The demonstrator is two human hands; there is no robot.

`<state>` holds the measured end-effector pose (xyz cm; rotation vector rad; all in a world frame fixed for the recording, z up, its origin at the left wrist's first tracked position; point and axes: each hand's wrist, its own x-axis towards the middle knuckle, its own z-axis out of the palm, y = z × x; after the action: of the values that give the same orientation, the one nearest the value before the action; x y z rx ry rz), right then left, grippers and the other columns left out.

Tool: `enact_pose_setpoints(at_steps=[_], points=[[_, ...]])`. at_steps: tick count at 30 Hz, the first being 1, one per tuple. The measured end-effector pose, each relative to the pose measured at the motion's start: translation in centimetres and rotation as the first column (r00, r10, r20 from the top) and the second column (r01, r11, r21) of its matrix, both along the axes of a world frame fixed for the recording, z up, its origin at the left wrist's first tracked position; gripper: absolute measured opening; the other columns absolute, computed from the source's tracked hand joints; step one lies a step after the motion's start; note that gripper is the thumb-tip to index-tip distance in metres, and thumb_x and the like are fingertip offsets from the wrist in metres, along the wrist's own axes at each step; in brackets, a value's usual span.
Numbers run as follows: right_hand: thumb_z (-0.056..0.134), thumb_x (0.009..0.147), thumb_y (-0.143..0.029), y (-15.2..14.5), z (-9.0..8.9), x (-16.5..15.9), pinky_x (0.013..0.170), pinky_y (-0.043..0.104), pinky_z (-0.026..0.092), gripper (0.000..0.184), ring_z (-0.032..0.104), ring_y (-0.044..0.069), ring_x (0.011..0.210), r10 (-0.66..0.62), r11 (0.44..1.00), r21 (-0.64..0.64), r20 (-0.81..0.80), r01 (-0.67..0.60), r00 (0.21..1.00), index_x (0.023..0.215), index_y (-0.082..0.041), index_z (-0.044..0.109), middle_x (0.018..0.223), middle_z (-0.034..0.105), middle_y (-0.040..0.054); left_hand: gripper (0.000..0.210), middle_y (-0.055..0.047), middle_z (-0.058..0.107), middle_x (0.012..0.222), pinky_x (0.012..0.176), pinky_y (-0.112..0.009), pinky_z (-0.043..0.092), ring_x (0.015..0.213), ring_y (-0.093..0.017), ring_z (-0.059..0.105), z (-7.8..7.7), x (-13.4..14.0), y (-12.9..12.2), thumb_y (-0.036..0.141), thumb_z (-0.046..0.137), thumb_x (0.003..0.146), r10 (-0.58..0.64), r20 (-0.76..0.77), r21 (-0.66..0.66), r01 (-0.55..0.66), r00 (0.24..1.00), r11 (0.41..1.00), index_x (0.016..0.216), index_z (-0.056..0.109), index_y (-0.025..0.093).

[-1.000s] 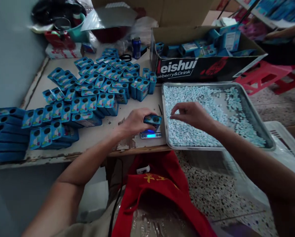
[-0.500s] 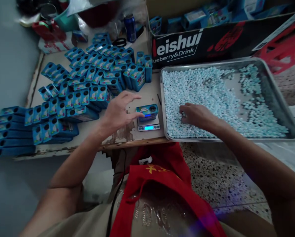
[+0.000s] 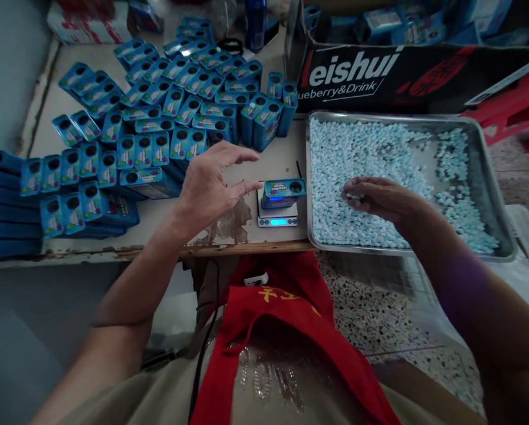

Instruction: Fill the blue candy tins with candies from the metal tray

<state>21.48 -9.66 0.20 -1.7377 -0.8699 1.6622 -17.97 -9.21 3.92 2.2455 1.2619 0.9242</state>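
My left hand (image 3: 213, 180) is open, thumb and fingers spread apart in a C shape, just left of a small blue box (image 3: 283, 193). That box stands on a compact digital scale (image 3: 278, 222) with a lit blue display, its round dark opening facing up. My right hand (image 3: 381, 198) is closed over the metal tray (image 3: 314, 233), fingertips pinched together on a few small pale-blue pellets (image 3: 356, 198). Beneath it, a thick layer of loose pale-blue pellets (image 3: 370, 227) covers much of the tray.
Rows of upright blue boxes (image 3: 143, 150) fill the table's left side. Behind the tray, a black carton (image 3: 348, 77) holds more blue boxes. A blue can (image 3: 255, 25) stands at the back, and a red plastic stool (image 3: 512, 109) is at the far right.
My right hand has come up from the pellets with some pinched in its fingertips. My left hand keeps its open shape beside the box. The camera view has shifted.
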Motion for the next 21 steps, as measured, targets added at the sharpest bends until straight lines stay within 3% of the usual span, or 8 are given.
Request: enact_pose_setpoints(at_steps=[4, 7, 10, 13, 18, 21], points=[[0.101, 0.064, -0.010, 0.8, 0.0, 0.2, 0.066, 0.022, 0.048, 0.037, 0.063, 0.012, 0.074, 0.064, 0.996, 0.062, -0.045, -0.061, 0.997, 0.089, -0.020, 0.076, 0.083, 0.074, 0.0021, 0.038, -0.005, 0.083, 0.129, 0.112, -0.044, 0.066, 0.121, -0.029, 0.077, -0.5, -0.8, -0.4, 0.035, 0.099, 0.093, 0.027, 0.023, -0.052, -0.026, 0.999, 0.998, 0.127, 0.082, 0.031], [0.105, 0.058, -0.014, 1.2, 0.1, -0.3, 0.062, 0.023, 0.046, 0.045, 0.063, 0.013, 0.070, 0.145, 0.987, 0.066, 0.044, -0.148, 0.988, 0.091, -0.020, 0.075, 0.080, 0.076, 0.0029, 0.049, -0.006, 0.082, 0.132, 0.112, -0.043, 0.066, 0.124, -0.029, 0.077, -1.0, -1.0, -0.7, 0.031, 0.102, 0.088, 0.027, 0.022, -0.097, -0.025, 0.999, 0.995, 0.132, 0.080, 0.029], [0.097, 0.078, -0.020, 1.2, 0.3, -1.5, 0.055, 0.026, 0.034, 0.028, 0.053, 0.010, 0.060, 0.202, 0.976, 0.053, 0.166, -0.213, 0.965, 0.092, -0.018, 0.074, 0.074, 0.074, 0.0031, 0.066, -0.008, 0.079, 0.141, 0.116, -0.044, 0.064, 0.128, -0.030, 0.077, -1.9, -0.6, -0.9, 0.024, 0.102, 0.084, 0.002, 0.012, -0.138, 0.000, 1.000, 0.990, 0.144, 0.074, 0.025], [0.084, 0.096, -0.017, 1.0, 0.7, -2.5, 0.058, 0.026, 0.034, 0.012, 0.050, 0.009, 0.061, 0.215, 0.972, 0.048, 0.201, -0.229, 0.956, 0.093, -0.018, 0.072, 0.077, 0.073, 0.0029, 0.076, -0.010, 0.079, 0.143, 0.118, -0.047, 0.063, 0.130, -0.032, 0.077, -3.3, 0.2, -1.2, 0.022, 0.102, 0.082, 0.003, 0.009, -0.199, -0.001, 1.000, 0.980, 0.151, 0.068, 0.025], [0.083, 0.097, -0.017, 1.1, 1.4, -3.1, 0.064, 0.025, 0.044, 0.013, 0.057, 0.011, 0.069, 0.187, 0.970, 0.124, 0.160, -0.207, 0.969, 0.093, -0.019, 0.071, 0.079, 0.072, 0.0019, 0.075, -0.011, 0.081, 0.139, 0.114, -0.049, 0.064, 0.129, -0.033, 0.078, -6.3, 1.5, -1.6, 0.027, 0.102, 0.081, 0.065, 0.085, -0.331, -0.034, 0.994, 0.943, 0.147, 0.067, 0.026], [0.081, 0.098, -0.016, 1.2, 1.6, -3.4, 0.066, 0.026, 0.043, 0.011, 0.056, 0.011, 0.068, 0.188, 0.965, 0.157, 0.137, -0.209, 0.972, 0.094, -0.018, 0.070, 0.080, 0.070, 0.0012, 0.072, -0.010, 0.082, 0.137, 0.115, -0.049, 0.064, 0.130, -0.031, 0.079, -7.6, 2.8, -1.5, 0.029, 0.104, 0.081, 0.101, 0.109, -0.364, -0.055, 0.989, 0.930, 0.144, 0.068, 0.024]])
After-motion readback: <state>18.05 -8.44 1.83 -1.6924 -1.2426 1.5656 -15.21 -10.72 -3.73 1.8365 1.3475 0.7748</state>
